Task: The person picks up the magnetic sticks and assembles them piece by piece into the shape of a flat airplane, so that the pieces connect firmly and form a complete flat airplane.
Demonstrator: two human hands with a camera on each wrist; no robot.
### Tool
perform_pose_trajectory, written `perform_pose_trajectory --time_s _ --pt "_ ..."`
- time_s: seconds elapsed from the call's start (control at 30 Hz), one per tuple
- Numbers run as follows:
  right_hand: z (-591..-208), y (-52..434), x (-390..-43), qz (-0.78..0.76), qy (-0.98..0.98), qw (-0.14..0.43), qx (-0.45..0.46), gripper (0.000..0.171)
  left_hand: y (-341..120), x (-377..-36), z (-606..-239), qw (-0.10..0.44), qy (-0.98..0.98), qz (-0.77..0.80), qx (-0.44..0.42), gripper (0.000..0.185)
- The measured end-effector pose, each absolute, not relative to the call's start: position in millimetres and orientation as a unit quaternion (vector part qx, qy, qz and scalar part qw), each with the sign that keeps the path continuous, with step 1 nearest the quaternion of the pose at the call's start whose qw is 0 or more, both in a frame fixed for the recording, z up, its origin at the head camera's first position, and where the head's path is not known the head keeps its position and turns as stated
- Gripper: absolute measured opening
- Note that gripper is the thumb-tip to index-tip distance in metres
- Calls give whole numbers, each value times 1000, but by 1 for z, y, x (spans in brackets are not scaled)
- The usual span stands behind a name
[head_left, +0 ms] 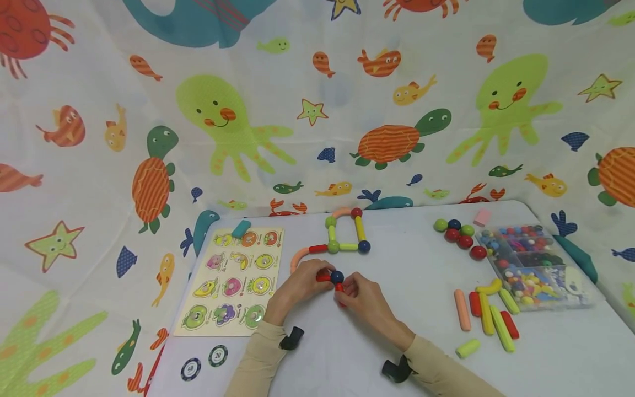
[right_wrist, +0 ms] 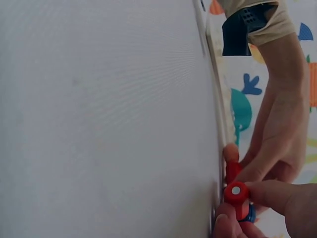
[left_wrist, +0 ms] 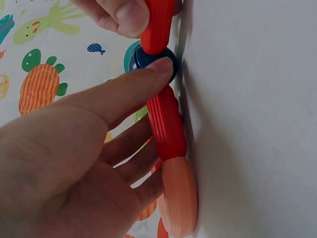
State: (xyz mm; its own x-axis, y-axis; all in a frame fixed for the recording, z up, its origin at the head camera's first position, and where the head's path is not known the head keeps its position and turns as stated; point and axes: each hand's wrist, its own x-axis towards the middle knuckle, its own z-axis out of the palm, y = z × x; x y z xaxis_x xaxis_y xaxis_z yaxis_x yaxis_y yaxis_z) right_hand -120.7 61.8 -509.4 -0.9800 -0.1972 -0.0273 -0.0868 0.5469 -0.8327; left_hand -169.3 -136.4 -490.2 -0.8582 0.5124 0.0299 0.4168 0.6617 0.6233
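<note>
- Head view: both hands meet at the middle of the white table (head_left: 397, 342), over a dark blue ball (head_left: 337, 276) that joins two red rods. The left hand (head_left: 297, 289) pins the ball with a fingertip, its other fingers curled behind the first red rod (left_wrist: 167, 126); the right hand (head_left: 367, 300) pinches the second red rod (right_wrist: 237, 198) between thumb and fingers.
- Risk: the ball looks steadied by one fingertip only, so a push from the right could roll it aside and break the joint.
- Risk: the first red rod touches a peach curved piece (left_wrist: 179, 201), which runs on to the coloured frame (head_left: 345, 231); a tug may drag that chain askew.
- Whether the second rod sits square on the ball is hard to tell from the right wrist view, which is too close; if it is skewed, it could slip off.
</note>
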Motion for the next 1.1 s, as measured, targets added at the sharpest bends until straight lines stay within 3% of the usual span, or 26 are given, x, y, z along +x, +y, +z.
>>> perform_pose_trajectory --time_s 0.87,1.1 --pt "-504 78 -125 -466 879 67 -82 19 -136 -168 -484 79 907 341 235 36" --pt "-495 118 -148 -465 885 12 -37 25 -143 -161 -479 74 894 386 215 34"
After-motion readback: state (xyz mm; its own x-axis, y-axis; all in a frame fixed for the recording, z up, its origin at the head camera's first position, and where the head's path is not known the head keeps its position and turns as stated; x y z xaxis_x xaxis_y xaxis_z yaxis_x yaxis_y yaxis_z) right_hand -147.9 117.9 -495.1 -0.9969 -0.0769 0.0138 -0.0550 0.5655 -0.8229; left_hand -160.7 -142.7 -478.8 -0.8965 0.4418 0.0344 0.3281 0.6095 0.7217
